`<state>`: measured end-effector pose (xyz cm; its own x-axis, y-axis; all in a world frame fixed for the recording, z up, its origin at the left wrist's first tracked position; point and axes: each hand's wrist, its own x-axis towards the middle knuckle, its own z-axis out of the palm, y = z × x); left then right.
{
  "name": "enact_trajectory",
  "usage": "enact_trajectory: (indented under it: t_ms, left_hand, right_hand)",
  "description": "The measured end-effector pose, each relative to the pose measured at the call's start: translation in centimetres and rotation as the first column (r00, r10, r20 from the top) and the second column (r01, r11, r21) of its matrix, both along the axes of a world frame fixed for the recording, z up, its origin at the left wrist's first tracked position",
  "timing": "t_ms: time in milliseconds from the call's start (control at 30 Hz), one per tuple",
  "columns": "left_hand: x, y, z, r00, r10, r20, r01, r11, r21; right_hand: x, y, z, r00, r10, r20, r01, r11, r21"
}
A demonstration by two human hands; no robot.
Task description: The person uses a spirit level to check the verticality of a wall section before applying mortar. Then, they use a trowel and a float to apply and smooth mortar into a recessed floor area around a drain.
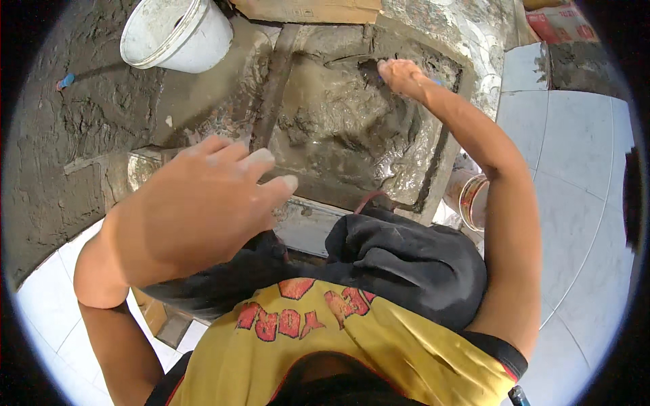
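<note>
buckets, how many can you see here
2. A white bucket lies tipped at top left on the wet mortar; a second container's rim shows under the right forearm, mostly hidden. Others may be out of view.

Bright daylight, glare on wet mortar (406, 169), fisheye bending, dark vignetted rim

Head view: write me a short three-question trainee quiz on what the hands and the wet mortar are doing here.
1. True or false: the right hand reaches into the wet mortar bed.
2. Which thing stands at the upper left? A) white bucket B) blue crate C) green hose
3. Fill in: the left hand is raised with fingers spread and holds ____.

Key: 1 true; 2 A; 3 nothing. The right hand's grip cannot be made out; a tool may be hidden in it. White floor tiles lie to the right of the mortar bed.
</note>
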<state>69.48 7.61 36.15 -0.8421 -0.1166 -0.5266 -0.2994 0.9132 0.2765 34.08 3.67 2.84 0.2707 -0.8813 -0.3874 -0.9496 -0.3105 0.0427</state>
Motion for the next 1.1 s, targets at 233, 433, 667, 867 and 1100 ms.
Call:
enact_trajectory:
  t_ms: [233, 433, 667, 867, 1100]
  left_hand:
    - [0.8, 0.6, 1.6, 0.992, 0.123, 0.034, -0.126, 0.986, 0.110]
    - [2.4, 2.1, 3.7, 0.935, 0.321, -0.149, -0.344, 0.924, -0.168]
    - [4.7, 2.4, 2.9, 0.932, 0.353, -0.078, -0.359, 0.928, -0.100]
    - [6.4, 1.7, 2.9, 0.899, 0.434, 0.067, -0.436, 0.900, 0.013]
    - [6.2, 0.8, 2.7, 0.906, 0.420, -0.055, -0.410, 0.902, 0.134]
  right_hand:
    - [1.4, 1.6, -4.6, 0.960, -0.239, 0.146, 0.205, 0.954, 0.218]
    - [1.7, 1.7, -5.8, 0.937, -0.290, 0.192, 0.232, 0.932, 0.278]
    - [4.0, 7.2, -8.0, 0.830, -0.524, 0.190, 0.461, 0.837, 0.294]
    - [3.5, 10.0, -3.1, 0.878, -0.441, 0.187, 0.381, 0.879, 0.287]
    - [3.5, 3.6, -1.3, 0.900, -0.205, 0.384, 0.241, 0.969, -0.048]
